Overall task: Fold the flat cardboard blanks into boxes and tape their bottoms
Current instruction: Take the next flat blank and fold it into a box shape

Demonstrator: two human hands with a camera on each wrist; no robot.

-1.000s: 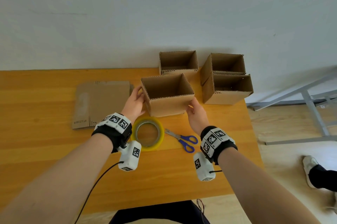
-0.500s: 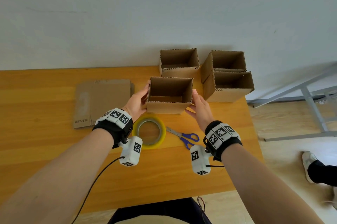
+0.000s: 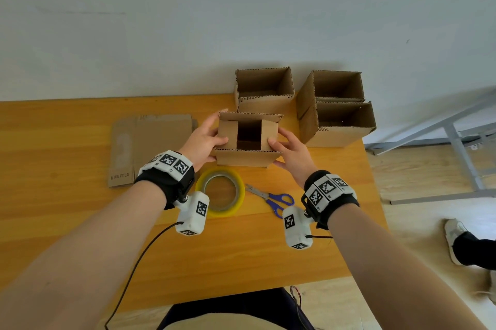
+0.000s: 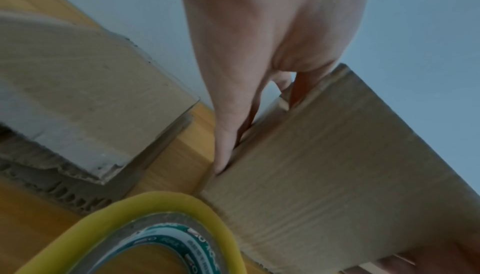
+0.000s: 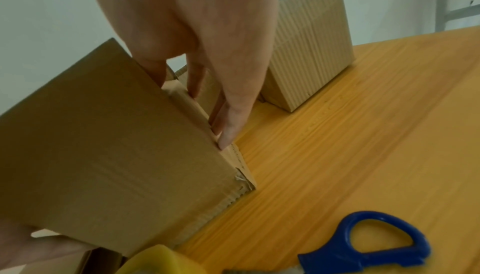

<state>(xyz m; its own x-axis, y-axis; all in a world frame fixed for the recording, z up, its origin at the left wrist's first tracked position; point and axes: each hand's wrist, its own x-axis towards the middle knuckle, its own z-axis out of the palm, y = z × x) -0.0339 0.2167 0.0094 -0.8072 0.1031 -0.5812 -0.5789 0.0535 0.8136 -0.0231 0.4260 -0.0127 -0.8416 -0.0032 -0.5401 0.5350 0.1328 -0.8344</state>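
Note:
I hold an open cardboard box (image 3: 248, 159) upright over the table between both hands. My left hand (image 3: 202, 141) grips its left side, thumb lying on the left flap, which is folded inward. My right hand (image 3: 291, 152) grips the right side, thumb on the right flap, also folded in. The near and far flaps stand up. The left wrist view shows fingers (image 4: 226, 145) along the box wall (image 4: 337, 165); in the right wrist view fingers (image 5: 228, 126) lie against the box edge (image 5: 103, 145). A stack of flat blanks (image 3: 150, 147) lies to the left.
A yellow tape roll (image 3: 220, 192) and blue-handled scissors (image 3: 273, 198) lie just in front of the box. Three folded boxes stand at the back right (image 3: 264, 90) (image 3: 332, 85) (image 3: 338, 125). The table's right edge (image 3: 375, 195) is close; a person's shoe (image 3: 453, 235) is on the floor.
The box was turned level from its tilt. Its two side flaps, open before, are now folded inward under my thumbs, and both hands have shifted up onto the flaps.

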